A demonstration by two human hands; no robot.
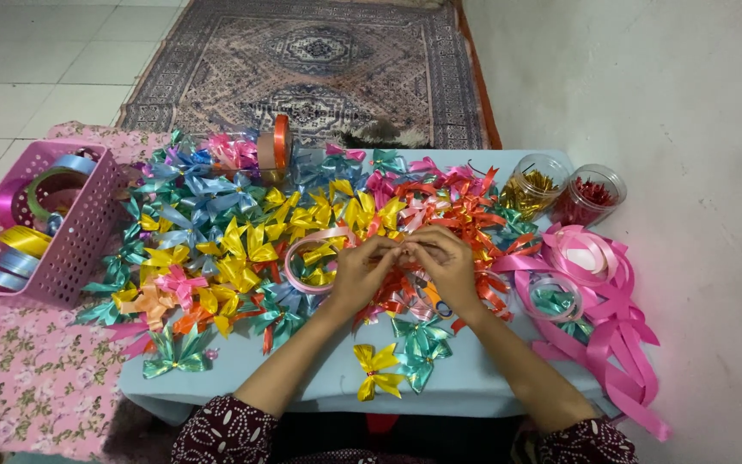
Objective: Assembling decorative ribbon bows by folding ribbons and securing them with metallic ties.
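Frame centre: left hand (359, 273) and right hand (450, 268) both pinched shut on a small pink ribbon piece (407, 247) above the bow pile (242, 241); risk: slick ribbon may slip from fingertips, loosening the fold, dropping among bows.

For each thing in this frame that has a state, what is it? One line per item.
left hand: closed, pinching a small ribbon piece against the right hand
right hand: closed, pinching the same piece
pink basket: upright, holding ribbon rolls
jar with gold bits: upright, lid off
jar with red bits: upright, lid off
orange ribbon roll: standing on edge
pink ribbon: unrolled, trailing loose at the table's right end
yellow bow: finished, lying flat
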